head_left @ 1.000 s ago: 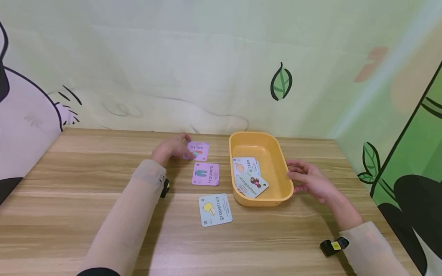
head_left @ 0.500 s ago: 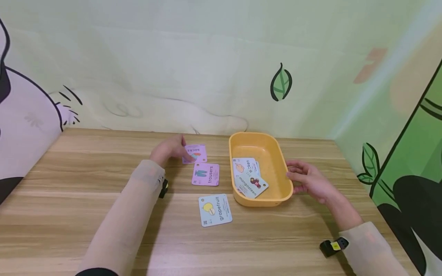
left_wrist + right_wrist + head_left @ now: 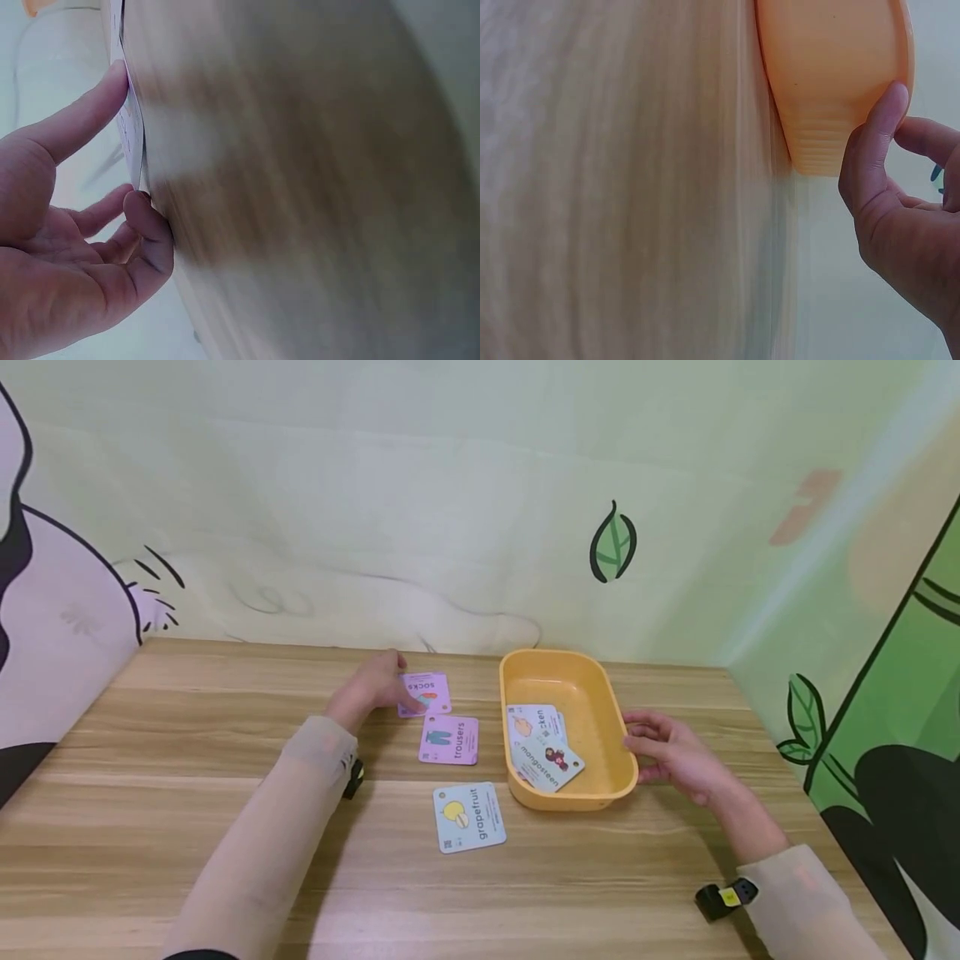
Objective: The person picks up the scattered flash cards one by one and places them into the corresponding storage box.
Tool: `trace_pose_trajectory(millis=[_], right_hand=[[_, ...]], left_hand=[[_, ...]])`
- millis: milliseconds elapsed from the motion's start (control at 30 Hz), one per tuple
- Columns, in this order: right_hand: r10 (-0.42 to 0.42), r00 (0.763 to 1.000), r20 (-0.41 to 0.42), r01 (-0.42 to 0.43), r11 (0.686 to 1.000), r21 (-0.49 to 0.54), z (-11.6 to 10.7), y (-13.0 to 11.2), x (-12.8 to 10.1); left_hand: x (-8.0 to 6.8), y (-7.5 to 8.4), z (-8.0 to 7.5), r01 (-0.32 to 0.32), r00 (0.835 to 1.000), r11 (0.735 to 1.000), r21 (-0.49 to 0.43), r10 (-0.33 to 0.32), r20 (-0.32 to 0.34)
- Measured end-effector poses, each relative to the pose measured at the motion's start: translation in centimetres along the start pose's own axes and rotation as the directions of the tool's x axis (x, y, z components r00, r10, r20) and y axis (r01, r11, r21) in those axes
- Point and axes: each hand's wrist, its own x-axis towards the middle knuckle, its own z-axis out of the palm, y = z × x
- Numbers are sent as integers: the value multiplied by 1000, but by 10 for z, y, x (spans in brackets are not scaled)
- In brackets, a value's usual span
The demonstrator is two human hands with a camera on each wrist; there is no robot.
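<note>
1. Your counter (image 3: 390, 885), a wide, wood-grained surface, carries everything. Read the clock face from the tub's centre in the head view.
2. The yellow-orange, rounded rectangular tub (image 3: 600, 752), seemingly plastic, stands upright at that centre, its open side up.
3. Your right hand (image 3: 678, 760) is at three o'clock, pinching the tub's rim. Your left hand (image 3: 367, 687), towards ten o'clock, pinches a card: its thumb is on the printed face, its fingertips at the edge.
4. The pale blue, square-cornered-off "grapefruit" card (image 3: 470, 817) lies flat at eight o'clock, just outside the tub and untouched by you.
5. Inside the tub, towards its eight and nine o'clock side, you have a pale "mangosteen" card (image 3: 549, 764) overlapping a white card ending in "cken" (image 3: 528, 722); another edge seems to show beneath.
6. The purple "trousers" card (image 3: 448, 740) lies flat at nine o'clock. The purple "socks" card (image 3: 431, 691), the one you pinch, is just past it towards ten.
7. I judge you partway: at least two cards are in the tub, while grapefruit, trousers and socks remain outside.
</note>
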Motion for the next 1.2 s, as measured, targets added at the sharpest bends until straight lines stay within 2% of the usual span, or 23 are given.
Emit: trace_pose_trajectory(millis=[200,433,700,1000,1200], right_hand=[[-1,1000,0,1,1000,4,1,-2,-2],[1,1000,2,-1,1000,2,1,-1,-2],[12,1000,-6,-12,1000,2,0,0,0],[-2,1000,14,2,1000,15,0,-1,1],[-3,1000,20,3,1000,19,0,-1,0]], left_hand=[[-1,-1,-1,-25,1000,1000,14,25,-9],[-4,-1,-1,-46,998,998,-39,44,-42],[-9,-2,-4,-36,997,996,-79,30,-78],[-15,-11,-11,-76,995,984,-160,63,-83],[-16,-16,-12,-76,993,978,-196,56,-104]])
